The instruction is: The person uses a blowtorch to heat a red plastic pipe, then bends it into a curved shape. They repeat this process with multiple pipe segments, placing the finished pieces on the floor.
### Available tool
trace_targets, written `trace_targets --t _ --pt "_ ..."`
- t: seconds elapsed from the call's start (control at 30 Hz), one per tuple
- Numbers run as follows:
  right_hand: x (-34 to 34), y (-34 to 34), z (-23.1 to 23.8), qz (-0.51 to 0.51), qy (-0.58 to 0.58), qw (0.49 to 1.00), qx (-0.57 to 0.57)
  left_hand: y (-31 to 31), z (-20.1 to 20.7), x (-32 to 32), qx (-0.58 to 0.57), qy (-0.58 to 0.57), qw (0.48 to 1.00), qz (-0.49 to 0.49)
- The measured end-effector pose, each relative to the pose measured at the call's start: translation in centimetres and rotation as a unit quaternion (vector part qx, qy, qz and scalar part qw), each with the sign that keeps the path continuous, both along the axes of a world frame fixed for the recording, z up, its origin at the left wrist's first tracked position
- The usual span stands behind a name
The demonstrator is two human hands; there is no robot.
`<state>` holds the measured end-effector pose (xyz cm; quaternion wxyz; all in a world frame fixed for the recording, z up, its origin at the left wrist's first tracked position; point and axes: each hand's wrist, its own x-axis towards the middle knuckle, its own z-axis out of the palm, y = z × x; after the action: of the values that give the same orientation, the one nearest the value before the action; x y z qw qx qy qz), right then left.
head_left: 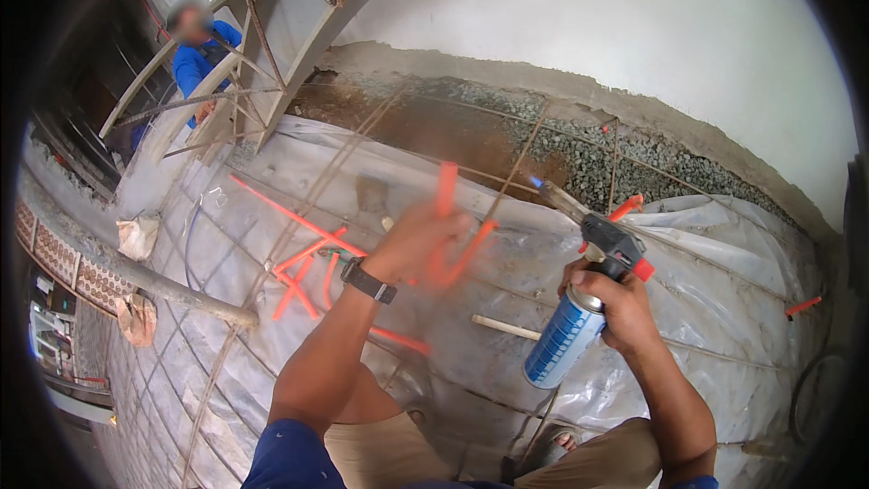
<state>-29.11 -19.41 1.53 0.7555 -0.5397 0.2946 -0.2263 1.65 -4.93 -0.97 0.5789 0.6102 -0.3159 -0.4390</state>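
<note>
My left hand point(418, 240), smeared by motion and wearing a dark watch, is closed round a bent orange plastic pipe point(447, 186). The pipe curves in a hook shape, one end rising above the fingers and the other to their right. My right hand point(620, 306) grips a blow torch point(566, 340) with a blue and white gas can and a black and red head. A small blue flame point(536, 182) shows at its nozzle, which points up and left, apart from the pipe. Several orange pipe pieces point(303, 276) lie crossed left of my left hand.
Clear plastic sheeting point(724, 308) covers the ground under a grid of rebar point(516, 172). Gravel point(625, 163) borders the white wall point(670, 27). A cream-coloured stick point(505, 327) lies between my arms. At upper left, a person in blue point(190, 68) is behind a curved rebar frame point(262, 36).
</note>
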Motion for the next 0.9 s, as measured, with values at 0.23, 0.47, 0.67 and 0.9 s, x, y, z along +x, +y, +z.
trace_targets --t 0.23,0.47,0.67,0.9 --pt "0.2 2.5 0.9 0.173 -0.124 0.974 -0.082 -1.4 -1.6 -3.5 -0.028 -0.055 0.997 -0.036" --pt "0.3 2.0 0.6 0.087 -0.035 0.995 -0.040 -2.7 -3.0 -3.9 -0.145 -0.294 0.936 0.130" --pt "0.9 2.3 1.1 0.057 0.001 0.998 -0.040 -2.4 -3.1 -4.2 -0.116 -0.340 0.916 0.178" --pt "0.8 2.9 0.9 0.080 -0.060 0.990 -0.096 -2.6 -2.7 -4.8 -0.143 -0.384 0.888 0.210"
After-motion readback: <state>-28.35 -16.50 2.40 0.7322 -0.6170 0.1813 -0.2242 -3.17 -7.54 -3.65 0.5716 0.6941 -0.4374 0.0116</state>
